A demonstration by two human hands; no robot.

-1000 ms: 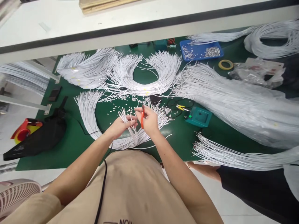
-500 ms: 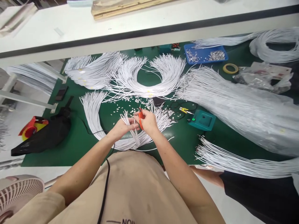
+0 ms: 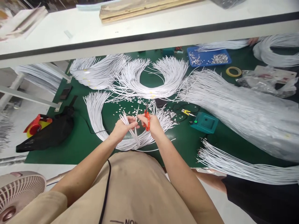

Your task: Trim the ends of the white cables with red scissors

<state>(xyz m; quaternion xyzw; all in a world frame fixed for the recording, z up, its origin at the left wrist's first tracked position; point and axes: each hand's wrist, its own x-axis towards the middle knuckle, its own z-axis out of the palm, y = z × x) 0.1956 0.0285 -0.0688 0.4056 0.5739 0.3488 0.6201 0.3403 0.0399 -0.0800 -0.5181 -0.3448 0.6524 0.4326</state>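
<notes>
My left hand (image 3: pixel 123 128) is closed around several white wires (image 3: pixel 123 116), their ends sticking up past the fingers. In my right hand (image 3: pixel 153 124) is a pair of orange-handled scissors (image 3: pixel 147 119), blades pointing away from me. The right fingertips meet a single wire (image 3: pixel 137 112) that stands up between both hands. Below the hands, a curved bundle of white wires (image 3: pixel 97 119) lies on the green table, passing in front of my body. Small pale pieces (image 3: pixel 130 106) are scattered just beyond my hands.
Larger wire bundles (image 3: pixel 155 90) lie behind. To the right are a teal device (image 3: pixel 204 122), yellow-handled clip (image 3: pixel 186 112), plastic-wrapped wires (image 3: pixel 245 109) and tape roll (image 3: pixel 234 72). A blue tray (image 3: pixel 208 62) holds small metal parts. A black bag (image 3: pixel 49 132) lies left; a white shelf (image 3: pixel 151 28) overhangs the back.
The scissors have swung away from the wires, and my right hand has moved slightly right. A single wire now stands between my hands. Another person's hand appears at the far right.
</notes>
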